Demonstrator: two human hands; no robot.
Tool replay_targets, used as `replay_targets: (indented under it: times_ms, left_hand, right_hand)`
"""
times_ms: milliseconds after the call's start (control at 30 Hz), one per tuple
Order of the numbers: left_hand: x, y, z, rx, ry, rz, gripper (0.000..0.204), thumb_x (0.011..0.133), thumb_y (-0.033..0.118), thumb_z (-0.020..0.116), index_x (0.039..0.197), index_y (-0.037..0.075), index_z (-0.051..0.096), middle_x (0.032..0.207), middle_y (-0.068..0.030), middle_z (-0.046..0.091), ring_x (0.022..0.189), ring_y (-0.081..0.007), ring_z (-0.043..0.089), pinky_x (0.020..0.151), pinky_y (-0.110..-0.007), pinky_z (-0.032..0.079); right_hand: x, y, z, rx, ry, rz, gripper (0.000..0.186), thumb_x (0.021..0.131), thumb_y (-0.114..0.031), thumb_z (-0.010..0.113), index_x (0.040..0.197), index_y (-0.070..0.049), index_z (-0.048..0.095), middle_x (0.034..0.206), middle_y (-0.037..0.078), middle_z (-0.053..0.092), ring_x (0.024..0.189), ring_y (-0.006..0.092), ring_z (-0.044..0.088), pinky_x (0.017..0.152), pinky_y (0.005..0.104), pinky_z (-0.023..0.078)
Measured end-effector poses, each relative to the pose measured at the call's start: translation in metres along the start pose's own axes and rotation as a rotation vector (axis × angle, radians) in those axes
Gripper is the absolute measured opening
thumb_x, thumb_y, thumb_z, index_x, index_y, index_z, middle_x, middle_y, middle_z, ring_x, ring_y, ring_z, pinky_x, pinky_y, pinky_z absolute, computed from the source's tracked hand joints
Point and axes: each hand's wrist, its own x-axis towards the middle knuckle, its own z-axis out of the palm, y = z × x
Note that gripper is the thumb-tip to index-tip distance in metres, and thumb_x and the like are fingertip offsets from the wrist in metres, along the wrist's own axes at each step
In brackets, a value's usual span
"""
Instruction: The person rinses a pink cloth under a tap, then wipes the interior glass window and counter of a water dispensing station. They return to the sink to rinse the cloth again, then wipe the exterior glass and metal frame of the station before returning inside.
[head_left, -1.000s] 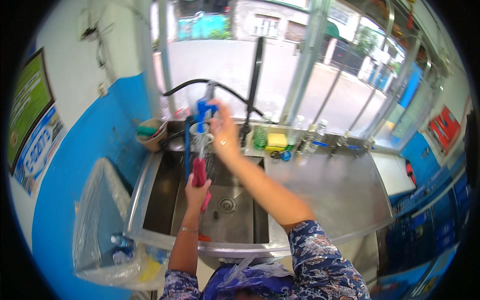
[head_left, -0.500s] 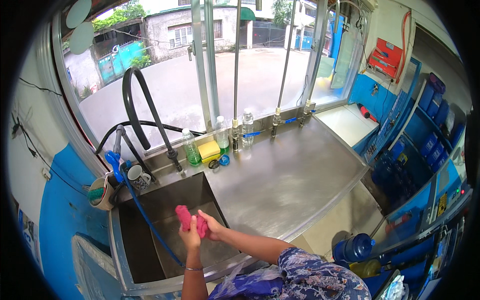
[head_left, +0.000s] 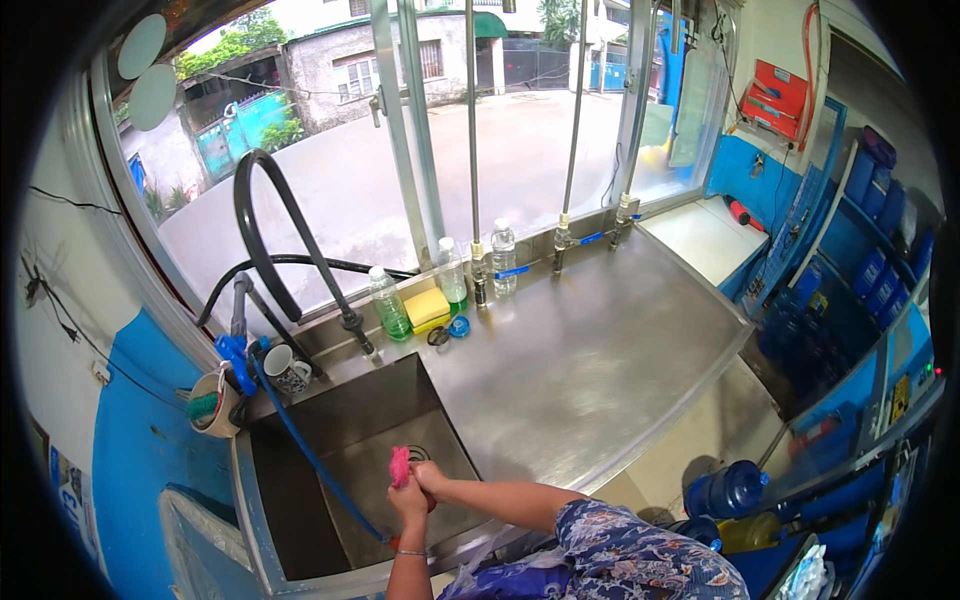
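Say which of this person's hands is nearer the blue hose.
Left. The left hand is to the right of the blue hose; the right hand is farther right, beyond it.

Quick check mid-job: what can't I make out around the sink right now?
Pink cloth: gripped part hidden by the left hand and right hand, head view.
Drain: partly hidden by the cloth and right hand, head view.
Clear plastic bag, lower left: bottom cut off by the picture's edge, head view.
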Motion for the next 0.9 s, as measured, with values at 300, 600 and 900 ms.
replay_targets:
  times_ms: [300, 600, 900]
  left_hand:
    - [-0.032, 0.013, 0.002, -0.038, -0.021, 0.153, 0.038, 0.086, 0.02, 0.071, 0.115, -0.001, 0.059, 0.092, -0.0091, 0.064, 0.074, -0.0251, 0.063, 0.07, -0.038, 0.051]
    - [-0.192, 0.214, 0.175, -0.461, -0.641, 0.018, 0.049, 0.083, 0.011, 0.072, 0.129, 0.001, 0.055, 0.105, -0.0032, 0.062, 0.093, -0.0135, 0.059, 0.083, -0.026, 0.047]
    - [-0.367, 0.325, 0.408, -0.495, -1.301, 0.112, 0.032, 0.086, 0.004, 0.07, 0.116, -0.001, 0.059, 0.099, -0.0042, 0.064, 0.089, -0.0144, 0.061, 0.085, -0.029, 0.049]
  right_hand:
    - [-0.075, -0.073, -0.082, -0.454, -0.469, 0.05, 0.034, 0.089, -0.017, 0.049, 0.121, -0.011, 0.061, 0.105, 0.002, 0.062, 0.089, 0.0137, 0.058, 0.064, 0.0307, 0.047]
    - [-0.269, -0.124, -0.343, -0.357, -0.502, -0.495, 0.055, 0.086, -0.009, 0.069, 0.137, -0.006, 0.047, 0.127, 0.006, 0.055, 0.117, 0.0187, 0.052, 0.098, 0.0373, 0.048]
    - [-0.495, -0.192, -0.598, -0.511, 0.415, -0.66, 0.017, 0.097, -0.021, 0.062, 0.094, -0.005, 0.062, 0.089, 0.003, 0.059, 0.082, 0.0126, 0.054, 0.074, 0.0298, 0.045]
